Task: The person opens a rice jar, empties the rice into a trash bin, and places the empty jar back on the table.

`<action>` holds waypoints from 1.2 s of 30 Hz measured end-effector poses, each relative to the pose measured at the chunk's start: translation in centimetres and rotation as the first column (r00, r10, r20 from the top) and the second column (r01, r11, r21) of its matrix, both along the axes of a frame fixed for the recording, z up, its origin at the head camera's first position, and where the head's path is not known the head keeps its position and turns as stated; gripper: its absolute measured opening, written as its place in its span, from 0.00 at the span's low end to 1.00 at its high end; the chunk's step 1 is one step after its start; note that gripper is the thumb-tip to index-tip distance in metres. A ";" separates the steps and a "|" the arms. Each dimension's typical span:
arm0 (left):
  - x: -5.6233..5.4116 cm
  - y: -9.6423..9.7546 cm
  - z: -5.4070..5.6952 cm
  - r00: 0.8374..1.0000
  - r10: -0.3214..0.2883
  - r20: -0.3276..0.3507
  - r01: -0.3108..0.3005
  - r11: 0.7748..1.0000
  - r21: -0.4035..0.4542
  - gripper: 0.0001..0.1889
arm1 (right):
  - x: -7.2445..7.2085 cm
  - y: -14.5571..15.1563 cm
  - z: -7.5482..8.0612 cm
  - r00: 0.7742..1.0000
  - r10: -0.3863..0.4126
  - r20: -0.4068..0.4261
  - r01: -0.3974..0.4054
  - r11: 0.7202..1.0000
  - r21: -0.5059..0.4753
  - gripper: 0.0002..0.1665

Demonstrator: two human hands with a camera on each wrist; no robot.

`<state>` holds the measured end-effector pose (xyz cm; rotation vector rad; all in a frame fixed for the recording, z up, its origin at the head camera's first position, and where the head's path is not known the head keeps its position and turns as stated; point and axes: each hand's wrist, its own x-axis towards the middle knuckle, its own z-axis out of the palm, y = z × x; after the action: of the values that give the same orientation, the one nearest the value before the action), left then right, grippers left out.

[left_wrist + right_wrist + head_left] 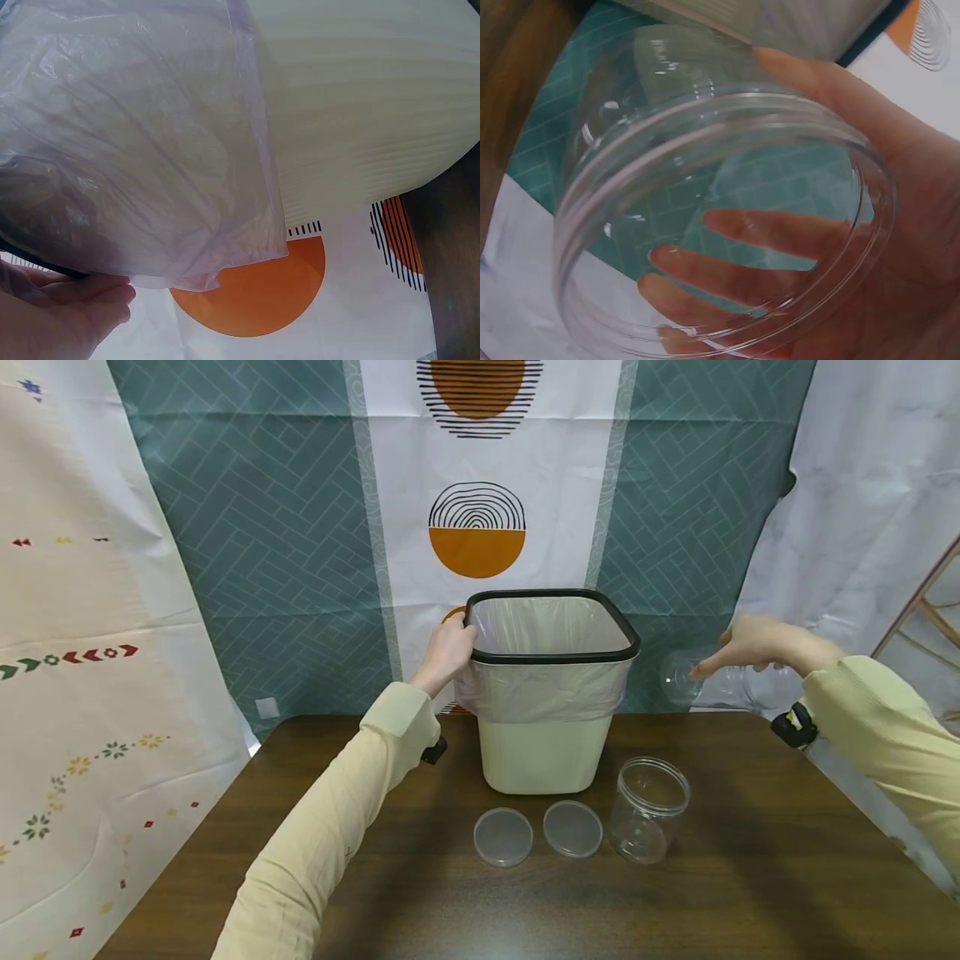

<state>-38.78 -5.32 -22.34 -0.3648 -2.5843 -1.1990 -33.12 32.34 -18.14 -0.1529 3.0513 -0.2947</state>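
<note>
At the rim of a pale cream trash bin (543, 760), my left hand (447, 652) grips the left side of its black rim ring (558, 657). A translucent bin liner (555, 689) is folded over that rim and hangs down outside. In the left wrist view the fingers (109, 289) press the dark ring beside the draped plastic. To the right of the bin, my right hand (757, 643) holds a clear plastic jar (680, 677) in the air, tipped on its side. Fingers show through the jar's wall in the right wrist view, and its wide mouth (727, 120) has no lid.
A second clear jar (645, 818) stands uncovered on the dark wooden table (750, 877), front right of the bin. Two round translucent lids (503, 837) lie flat before the bin. Patterned curtains (285, 527) hang behind, with a wooden rack (918, 597) at far right.
</note>
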 end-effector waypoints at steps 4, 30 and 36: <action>0.0 0.0 -0.1 1.000 0.006 0.003 -0.006 1.000 -0.010 0.24 | -0.1 -0.1 -1.1 0.998 0.015 0.065 -0.013 0.999 -0.033 0.43; 0.0 0.2 0.0 1.000 0.017 -0.007 -0.017 1.000 -0.007 0.24 | 0.5 0.0 -8.9 0.952 0.099 0.290 -0.111 0.993 0.025 0.21; -0.1 0.2 0.1 1.000 0.018 -0.003 -0.018 1.000 -0.015 0.24 | 1.1 -0.4 -9.8 0.930 0.121 0.348 -0.082 0.989 -0.124 0.13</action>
<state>-38.88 -5.13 -22.28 -0.3458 -2.5895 -1.1734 -32.00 31.95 -27.94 -0.2347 2.6603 -0.4286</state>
